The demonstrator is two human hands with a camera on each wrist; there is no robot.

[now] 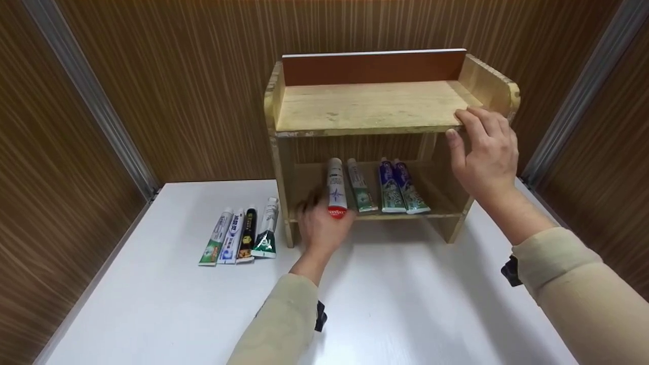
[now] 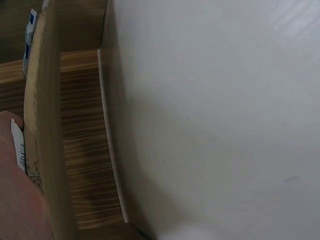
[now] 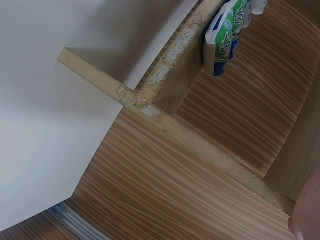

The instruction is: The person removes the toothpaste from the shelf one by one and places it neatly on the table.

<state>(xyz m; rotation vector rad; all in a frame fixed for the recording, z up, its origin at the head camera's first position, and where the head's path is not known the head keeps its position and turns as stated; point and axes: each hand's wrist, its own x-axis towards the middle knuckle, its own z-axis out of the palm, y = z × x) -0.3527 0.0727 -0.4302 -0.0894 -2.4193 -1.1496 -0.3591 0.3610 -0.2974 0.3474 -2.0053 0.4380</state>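
My left hand (image 1: 324, 223) holds a white toothpaste tube (image 1: 336, 187) with a red end at the front of the lower board of a small wooden shelf (image 1: 365, 109). The thumb lies on the tube's right side, the fingers on its left, partly hidden. In the left wrist view, part of the hand (image 2: 20, 190) and a bit of white tube show at the board's edge. My right hand (image 1: 487, 147) grips the top board's front edge near the right side, fingers above and thumb below. Beside the held tube lie a white-and-green tube (image 1: 361, 187) and two purple-and-green tubes (image 1: 390, 187).
Left of the shelf, several toothpaste tubes (image 1: 230, 235) lie side by side on the white table (image 1: 167, 304), including a black one (image 1: 248, 230) and a white-and-green one (image 1: 267, 228). Wood-grain walls (image 1: 177, 76) enclose the table at the back and sides.
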